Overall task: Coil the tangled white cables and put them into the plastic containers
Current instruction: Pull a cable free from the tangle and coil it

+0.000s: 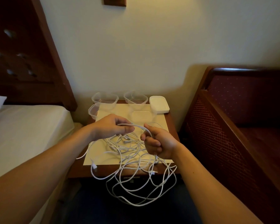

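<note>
Left hand (111, 126): it is over the middle of the table, the fingers curled, and its grip pinches one strand of the white cables between thumb and fingers.
Right hand (158, 143): it is just right of the left hand, closed like a fist, and its grip holds the same strand, which bends in a short arc from one hand to the other.
White cables (132, 152): a loose tangle lies on the near half of the table, below both hands. Many loops hang over the near edge of the table, in front of the dark floor. One end with a plug (94, 165) lies at the near left edge.
Table (171, 126): a small wooden table between the bed and the chair, with a pale square mat (103, 156) on top.
Plastic containers (105, 101): clear, open ones stand at the far side of the table; two at the far left, one (135, 98) at the far middle. Another clear one (142, 116) is just beyond the hands; I cannot tell if it is a box or a lid.
White lids (159, 104): a small stack at the far right corner of the table.
Bed (23, 126): at the left, with white sheet and dark wooden headboard.
Chair (242, 110): at the right, dark wood with red seat.
</note>
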### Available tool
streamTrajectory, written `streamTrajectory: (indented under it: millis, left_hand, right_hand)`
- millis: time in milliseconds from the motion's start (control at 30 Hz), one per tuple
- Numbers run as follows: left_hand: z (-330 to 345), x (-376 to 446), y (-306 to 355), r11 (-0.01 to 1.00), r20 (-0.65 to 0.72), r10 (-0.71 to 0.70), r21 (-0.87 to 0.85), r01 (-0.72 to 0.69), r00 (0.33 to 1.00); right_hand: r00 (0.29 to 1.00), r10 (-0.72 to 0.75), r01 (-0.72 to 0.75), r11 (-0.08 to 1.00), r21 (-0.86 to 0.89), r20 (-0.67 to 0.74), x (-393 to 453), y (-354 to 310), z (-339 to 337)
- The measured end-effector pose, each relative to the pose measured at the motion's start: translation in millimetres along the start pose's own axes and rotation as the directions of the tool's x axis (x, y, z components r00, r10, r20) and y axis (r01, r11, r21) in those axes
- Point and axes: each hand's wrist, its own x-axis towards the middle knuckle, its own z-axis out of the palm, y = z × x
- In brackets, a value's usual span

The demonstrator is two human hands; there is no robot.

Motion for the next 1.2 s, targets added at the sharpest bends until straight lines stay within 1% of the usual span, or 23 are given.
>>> streamTrajectory:
  millis: [100,200,233,300,367,433,533,600,667,733,800,833,900,933,1000,1067,1100,1133,1200]
  left_hand:
    - [9.0,-0.5,19.4,0.996,-0.038,0.092,0.001,-0.092,0.995]
    - [16.4,-1.5,37.1,0.984,-0.042,0.164,-0.066,-0.167,0.986]
    - [18.7,-4.5,43.2,0.978,-0.062,0.189,-0.081,-0.194,0.98]
    - [24.6,-6.7,51.6,0.966,-0.145,0.246,-0.051,-0.255,0.959]
    - [31.0,-5.8,52.5,0.956,-0.242,0.288,0.015,-0.293,0.927]
    - [37.1,-5.5,49.7,0.963,-0.331,0.254,0.002,-0.269,0.909]
    - [47.5,-5.3,42.4,0.94,-0.401,0.161,-0.215,-0.264,0.902]
    - [58.7,-9.7,40.7,0.906,-0.389,0.067,-0.361,-0.219,0.919]
    - [70.4,-16.2,38.4,0.873,-0.322,-0.013,-0.465,-0.147,0.947]
    - [80.1,-21.4,35.4,0.874,-0.251,-0.034,-0.477,-0.094,0.967]
    - [86.8,-24.0,30.3,0.899,-0.213,-0.051,-0.436,-0.048,0.976]
    - [89.4,-24.8,26.5,0.911,-0.195,-0.055,-0.412,-0.031,0.979]
    - [92.9,-27.0,19.2,0.935,-0.154,-0.043,-0.354,-0.014,0.987]
    - [94.1,-28.6,18.0,0.944,-0.129,-0.036,-0.33,-0.009,0.991]
    - [95.3,-31.6,20.1,0.963,-0.071,-0.037,-0.268,0.017,0.997]
    - [95.2,-33.6,26.8,0.984,-0.015,-0.05,-0.17,0.047,0.999]
    - [94.2,-34.7,30.5,0.993,0.009,-0.049,-0.103,0.049,0.999]
    - [91.9,-35.4,34.6,0.999,0.021,-0.039,-0.021,0.04,0.999]
    - [82.3,-35.3,40.9,0.98,-0.005,0.0,0.197,0.001,1.0]
  right_hand:
    - [1.0,-0.005,0.005,1.0,0.031,-0.021,-1.0,2.3,4.5]
    - [1.0,0.0,0.0,0.999,0.041,0.015,-4.2,2.9,11.7]
    - [0.999,0.003,-0.006,0.999,0.054,0.04,-5.9,3.8,13.8]
    - [0.992,-0.004,-0.01,0.994,0.111,0.123,-9.6,6.2,20.2]
    - [0.971,-0.067,0.02,0.979,0.204,0.229,-12.7,7.9,29.9]
    - [0.939,-0.167,0.07,0.949,0.309,0.299,-16.0,7.6,41.5]
    - [0.89,-0.312,0.131,0.874,0.468,0.333,-22.6,2.5,53.1]
    - [0.846,-0.383,0.134,0.826,0.548,0.371,-25.8,0.4,54.9]
    - [0.834,-0.407,0.136,0.806,0.576,0.373,-30.3,1.4,56.1]
    - [0.855,-0.421,0.184,0.792,0.581,0.303,-37.4,2.4,58.2]
    - [0.891,-0.433,0.287,0.769,0.571,0.135,-45.2,-1.6,58.7]
    - [0.897,-0.441,0.353,0.763,0.542,0.038,-48.1,-4.4,56.8]
    - [0.868,-0.471,0.491,0.772,0.402,-0.157,-50.7,-9.1,50.8]
    - [0.842,-0.492,0.54,0.778,0.321,-0.224,-50.3,-10.0,47.3]
    - [0.798,-0.526,0.587,0.79,0.178,-0.294,-47.5,-9.3,43.0]
    - [0.764,-0.559,0.59,0.808,-0.003,-0.323,-44.2,-5.8,41.6]
    - [0.746,-0.577,0.567,0.812,-0.136,-0.333,-42.6,-3.2,40.6]
    - [0.727,-0.599,0.523,0.8,-0.295,-0.336,-40.7,-0.5,39.0]
    - [0.699,-0.634,0.383,0.723,-0.575,-0.332,-38.1,4.5,34.4]
